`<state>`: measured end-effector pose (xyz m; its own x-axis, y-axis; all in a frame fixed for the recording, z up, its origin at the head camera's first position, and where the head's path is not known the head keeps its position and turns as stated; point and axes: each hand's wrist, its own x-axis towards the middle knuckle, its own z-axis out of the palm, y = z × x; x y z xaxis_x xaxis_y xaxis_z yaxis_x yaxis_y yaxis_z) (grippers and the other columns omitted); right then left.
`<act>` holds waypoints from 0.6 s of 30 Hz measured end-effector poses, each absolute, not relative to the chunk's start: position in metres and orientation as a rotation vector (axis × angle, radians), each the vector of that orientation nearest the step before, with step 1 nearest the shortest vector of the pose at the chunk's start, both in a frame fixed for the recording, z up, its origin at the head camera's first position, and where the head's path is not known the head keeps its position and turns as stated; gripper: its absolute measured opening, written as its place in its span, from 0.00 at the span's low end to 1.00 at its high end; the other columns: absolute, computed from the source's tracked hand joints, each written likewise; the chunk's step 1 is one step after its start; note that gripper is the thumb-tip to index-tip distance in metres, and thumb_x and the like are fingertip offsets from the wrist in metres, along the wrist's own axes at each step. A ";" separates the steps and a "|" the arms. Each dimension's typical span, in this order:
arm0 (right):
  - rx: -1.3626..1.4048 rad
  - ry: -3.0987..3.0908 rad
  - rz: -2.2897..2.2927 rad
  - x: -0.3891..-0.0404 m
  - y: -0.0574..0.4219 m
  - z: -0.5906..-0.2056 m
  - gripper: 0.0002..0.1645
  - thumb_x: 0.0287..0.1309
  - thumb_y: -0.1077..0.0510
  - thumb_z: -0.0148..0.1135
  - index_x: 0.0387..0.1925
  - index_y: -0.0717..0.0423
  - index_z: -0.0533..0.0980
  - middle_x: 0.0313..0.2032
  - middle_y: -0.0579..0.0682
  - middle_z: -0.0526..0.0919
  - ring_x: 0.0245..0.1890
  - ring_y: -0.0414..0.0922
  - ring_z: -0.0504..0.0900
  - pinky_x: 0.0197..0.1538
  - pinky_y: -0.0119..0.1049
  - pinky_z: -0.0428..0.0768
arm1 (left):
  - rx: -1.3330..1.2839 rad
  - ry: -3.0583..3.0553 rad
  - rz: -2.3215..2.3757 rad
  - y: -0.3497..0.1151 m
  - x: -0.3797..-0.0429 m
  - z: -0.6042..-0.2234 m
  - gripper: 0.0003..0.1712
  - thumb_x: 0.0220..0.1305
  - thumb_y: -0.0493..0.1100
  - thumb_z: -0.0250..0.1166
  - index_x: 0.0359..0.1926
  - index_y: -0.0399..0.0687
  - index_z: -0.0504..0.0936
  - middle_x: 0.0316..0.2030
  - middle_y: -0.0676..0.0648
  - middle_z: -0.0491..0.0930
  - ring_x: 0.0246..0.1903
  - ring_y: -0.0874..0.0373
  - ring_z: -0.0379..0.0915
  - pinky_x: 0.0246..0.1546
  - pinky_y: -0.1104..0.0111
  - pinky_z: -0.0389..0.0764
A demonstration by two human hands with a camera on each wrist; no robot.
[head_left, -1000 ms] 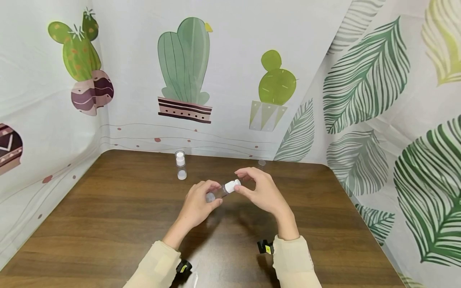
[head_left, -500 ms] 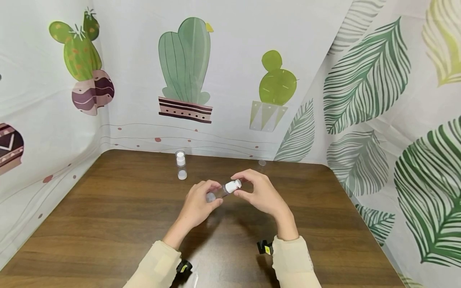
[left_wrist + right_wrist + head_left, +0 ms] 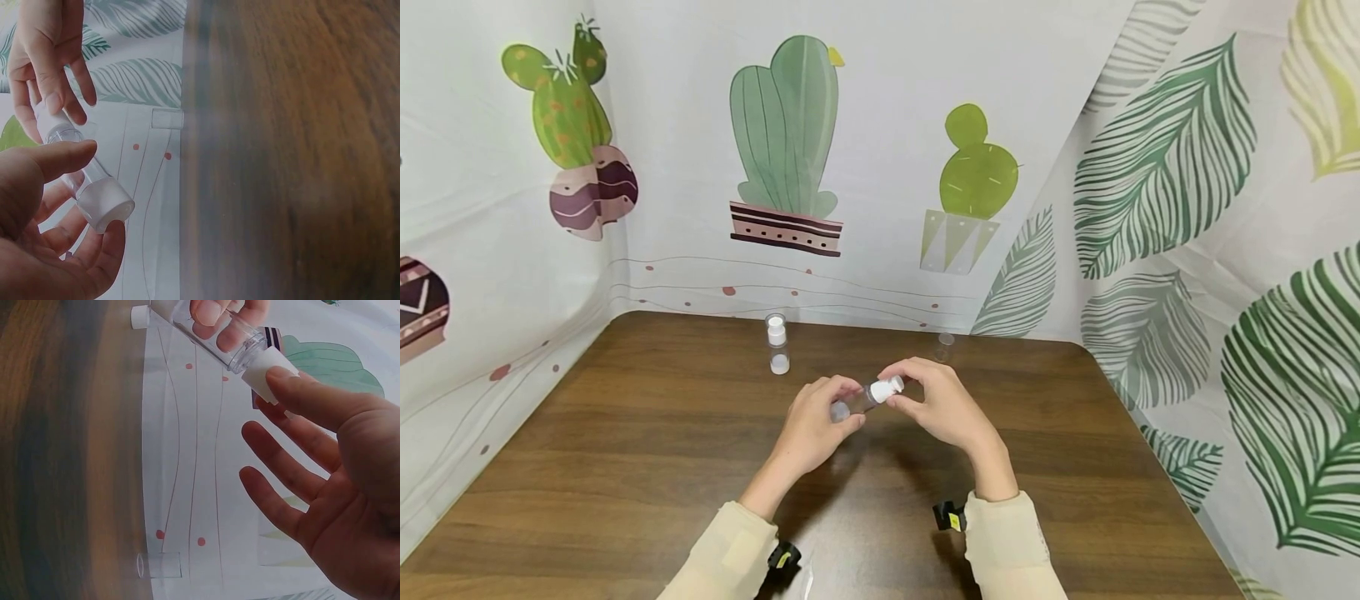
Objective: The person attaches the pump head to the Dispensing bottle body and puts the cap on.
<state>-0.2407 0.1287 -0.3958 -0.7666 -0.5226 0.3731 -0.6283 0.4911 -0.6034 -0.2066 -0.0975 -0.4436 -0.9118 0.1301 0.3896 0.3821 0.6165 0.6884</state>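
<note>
My left hand [image 3: 812,423] grips a small clear pump bottle [image 3: 857,402] by its body, close over the table. The bottle is tilted, its white base [image 3: 105,203] at the lower left and its top at the upper right. Thumb and index finger of my right hand [image 3: 953,407] pinch the white pump top [image 3: 259,372], while the other fingers are spread away from it. A ridged clear neck shows between the body and the white top in the right wrist view.
A second clear bottle with a white pump [image 3: 777,346] stands at the back of the brown wooden table [image 3: 647,433]. A small clear cap [image 3: 944,346] stands at the back right, behind my right hand. A printed cloth [image 3: 880,167] hangs behind the table.
My right index finger has come down and leftward onto the white top, from being raised off it. The left hand holds the bottle still. More of the clear cap shows behind the right hand.
</note>
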 end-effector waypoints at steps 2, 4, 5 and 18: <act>1.006 -2.589 1.136 -0.240 0.128 -0.395 0.15 0.61 0.64 0.77 0.49 0.51 0.85 0.44 0.40 0.87 0.46 0.40 0.83 0.55 0.43 0.82 | -0.412 -2.548 -1.188 -0.098 -0.207 -0.443 0.21 0.56 0.38 0.82 0.49 0.50 0.85 0.48 0.48 0.88 0.50 0.48 0.80 0.54 0.52 0.75; 1.004 -2.589 1.135 -0.240 0.128 -0.396 0.15 0.62 0.64 0.77 0.49 0.51 0.85 0.44 0.40 0.87 0.46 0.39 0.83 0.55 0.42 0.82 | -0.408 -2.554 -1.192 -0.098 -0.207 -0.443 0.21 0.57 0.38 0.82 0.50 0.50 0.85 0.49 0.48 0.88 0.51 0.48 0.80 0.54 0.52 0.75; 1.002 -2.590 1.135 -0.240 0.128 -0.396 0.14 0.62 0.63 0.77 0.49 0.51 0.85 0.44 0.40 0.87 0.46 0.39 0.83 0.55 0.42 0.82 | -0.406 -2.557 -1.197 -0.098 -0.207 -0.443 0.21 0.57 0.38 0.82 0.50 0.50 0.85 0.49 0.48 0.88 0.51 0.48 0.80 0.54 0.52 0.75; 0.952 -2.593 1.129 -0.239 0.125 -0.397 0.11 0.64 0.58 0.76 0.47 0.51 0.85 0.40 0.40 0.87 0.42 0.39 0.85 0.47 0.38 0.82 | -0.409 -2.549 -1.185 -0.097 -0.206 -0.444 0.20 0.56 0.38 0.82 0.49 0.51 0.86 0.48 0.48 0.88 0.50 0.48 0.80 0.53 0.52 0.76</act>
<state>-0.2394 0.1255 -0.3966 -0.7851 -0.4920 0.3761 -0.6106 0.5132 -0.6032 -0.2063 -0.0972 -0.4437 -0.9147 0.1291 0.3830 0.3760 0.6191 0.6894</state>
